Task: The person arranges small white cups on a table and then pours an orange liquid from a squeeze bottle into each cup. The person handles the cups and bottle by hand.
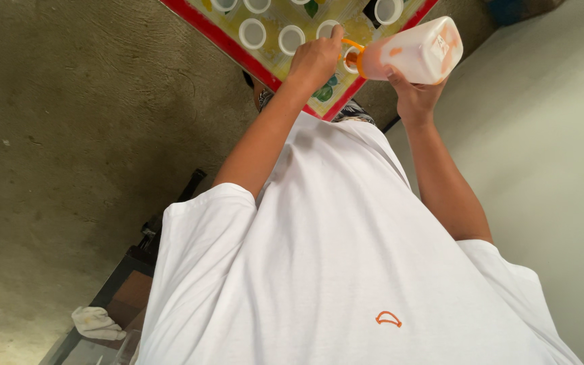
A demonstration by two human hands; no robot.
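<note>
Two hands busy: right hand (410, 91) grips tilted plastic jug (417, 51) of orange liquid over red-rimmed tray (234, 49); left hand (313, 61) pinches its orange spout (351, 47) above small white cups (290, 38). Overtilting could spill past a cup.

The red-rimmed patterned tray (238, 47) lies in front of the person, with small white round cups (252, 33) standing in rows on it. The tipped translucent plastic jug (415, 51) hangs over the tray's right edge. A crumpled white cloth (96, 323) lies lower left, well apart.
</note>
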